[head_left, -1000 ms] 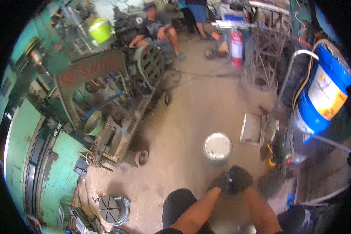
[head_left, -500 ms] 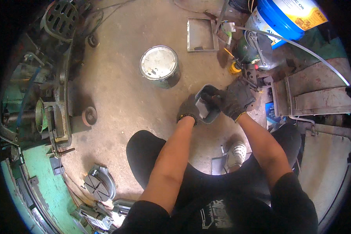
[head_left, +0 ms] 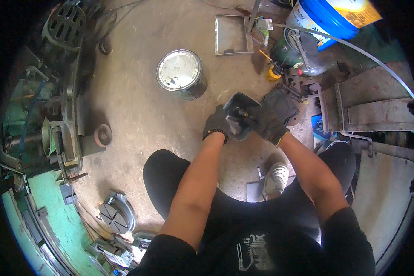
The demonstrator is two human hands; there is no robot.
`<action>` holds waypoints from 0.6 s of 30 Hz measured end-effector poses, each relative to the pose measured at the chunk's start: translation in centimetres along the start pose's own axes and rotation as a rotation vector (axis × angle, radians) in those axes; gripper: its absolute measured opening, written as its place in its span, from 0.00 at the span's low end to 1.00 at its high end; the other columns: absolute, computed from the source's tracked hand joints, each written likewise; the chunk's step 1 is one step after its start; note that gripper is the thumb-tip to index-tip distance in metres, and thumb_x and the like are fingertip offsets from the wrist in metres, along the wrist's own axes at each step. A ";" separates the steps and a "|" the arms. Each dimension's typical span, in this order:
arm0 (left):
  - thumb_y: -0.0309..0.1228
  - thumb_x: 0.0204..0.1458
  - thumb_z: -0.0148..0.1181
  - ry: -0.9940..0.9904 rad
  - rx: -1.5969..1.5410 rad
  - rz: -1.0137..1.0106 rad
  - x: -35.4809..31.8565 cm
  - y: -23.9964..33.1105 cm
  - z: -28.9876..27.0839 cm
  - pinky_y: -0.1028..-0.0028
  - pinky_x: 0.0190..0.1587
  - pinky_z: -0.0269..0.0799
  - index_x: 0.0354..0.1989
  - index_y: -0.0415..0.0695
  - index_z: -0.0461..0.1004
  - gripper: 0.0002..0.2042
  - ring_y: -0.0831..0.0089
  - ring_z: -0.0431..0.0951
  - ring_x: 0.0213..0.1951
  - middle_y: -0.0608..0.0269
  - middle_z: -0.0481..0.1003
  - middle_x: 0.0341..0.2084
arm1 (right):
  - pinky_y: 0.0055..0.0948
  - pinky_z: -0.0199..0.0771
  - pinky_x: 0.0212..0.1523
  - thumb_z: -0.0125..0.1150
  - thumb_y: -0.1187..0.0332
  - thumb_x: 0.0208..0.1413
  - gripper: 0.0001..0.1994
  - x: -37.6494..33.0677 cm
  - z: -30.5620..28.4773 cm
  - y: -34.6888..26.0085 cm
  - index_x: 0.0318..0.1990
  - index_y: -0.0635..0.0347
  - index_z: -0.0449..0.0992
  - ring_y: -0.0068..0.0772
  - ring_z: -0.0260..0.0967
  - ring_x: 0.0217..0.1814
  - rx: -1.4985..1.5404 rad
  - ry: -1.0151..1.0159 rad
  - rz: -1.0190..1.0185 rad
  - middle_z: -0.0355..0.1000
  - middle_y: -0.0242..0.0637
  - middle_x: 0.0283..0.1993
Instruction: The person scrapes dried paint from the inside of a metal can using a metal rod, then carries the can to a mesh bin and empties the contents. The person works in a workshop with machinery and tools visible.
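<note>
Both my hands wear dark work gloves. My left hand [head_left: 215,122] grips the left side of a small dark open-topped tub [head_left: 242,97], which is tilted in front of my knees. A greyish patch shows inside the tub, but I cannot tell what it is. Reaching over the tub's right side, my right hand [head_left: 267,123] has its fingers closed around a small dark object whose end points into the tub. Its kind is too unclear to name. Beyond the tub, a round metal can [head_left: 180,70] with a worn, pale lid stands upright on the floor.
A shallow metal tray [head_left: 233,36] lies at the far side, near a brush [head_left: 261,35]. Blue bucket [head_left: 321,24], yellow bottle [head_left: 273,73] and a dark cloth [head_left: 280,106] lie rightward. Machinery [head_left: 72,92] lines the left; a round slotted plate [head_left: 117,214] lies near left.
My right hand has shifted slightly down and the small object's end now shows more inside the tub. The whole scene has slid a little to the left and up.
</note>
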State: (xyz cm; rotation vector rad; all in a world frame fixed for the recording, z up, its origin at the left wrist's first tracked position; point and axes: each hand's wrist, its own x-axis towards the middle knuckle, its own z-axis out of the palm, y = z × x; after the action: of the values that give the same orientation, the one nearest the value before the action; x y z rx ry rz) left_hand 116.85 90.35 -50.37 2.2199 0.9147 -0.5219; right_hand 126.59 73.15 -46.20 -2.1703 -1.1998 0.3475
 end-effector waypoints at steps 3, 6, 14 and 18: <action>0.30 0.60 0.57 -0.026 -0.016 -0.018 -1.2 1.1 -0.9 0.50 0.59 0.73 0.66 0.52 0.63 0.24 0.44 0.75 0.62 0.41 0.75 0.59 | 0.50 0.77 0.45 0.57 0.55 0.65 0.16 -0.1 0.0 -0.3 0.53 0.49 0.81 0.56 0.78 0.44 0.205 0.010 -0.121 0.80 0.50 0.44; 0.29 0.57 0.62 -0.017 -0.052 -0.002 -0.6 0.3 -0.7 0.50 0.60 0.73 0.67 0.51 0.62 0.28 0.44 0.75 0.62 0.41 0.75 0.59 | 0.51 0.77 0.44 0.58 0.58 0.64 0.14 -0.7 0.0 -1.7 0.53 0.50 0.80 0.56 0.78 0.43 0.417 -0.024 -0.070 0.80 0.49 0.43; 0.31 0.62 0.55 -0.056 -0.034 0.025 -0.3 0.0 -0.1 0.51 0.62 0.71 0.70 0.49 0.60 0.27 0.45 0.74 0.63 0.40 0.73 0.60 | 0.50 0.76 0.44 0.61 0.63 0.61 0.11 -2.1 -1.6 -2.0 0.47 0.58 0.77 0.57 0.76 0.44 -0.256 -0.174 0.100 0.77 0.50 0.40; 0.33 0.63 0.50 -0.041 -0.079 0.134 2.6 -2.0 2.0 0.52 0.63 0.70 0.71 0.48 0.60 0.26 0.45 0.73 0.63 0.41 0.73 0.62 | 0.45 0.75 0.49 0.62 0.68 0.60 0.10 -1.5 -2.5 0.6 0.47 0.57 0.78 0.54 0.74 0.50 -0.478 0.122 0.158 0.77 0.48 0.46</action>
State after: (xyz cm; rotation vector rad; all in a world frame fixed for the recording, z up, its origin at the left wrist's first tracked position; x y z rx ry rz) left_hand 116.91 91.19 -54.08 2.1730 0.7467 -0.4595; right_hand 127.44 70.70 -44.75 -2.6597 -1.1298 -0.0156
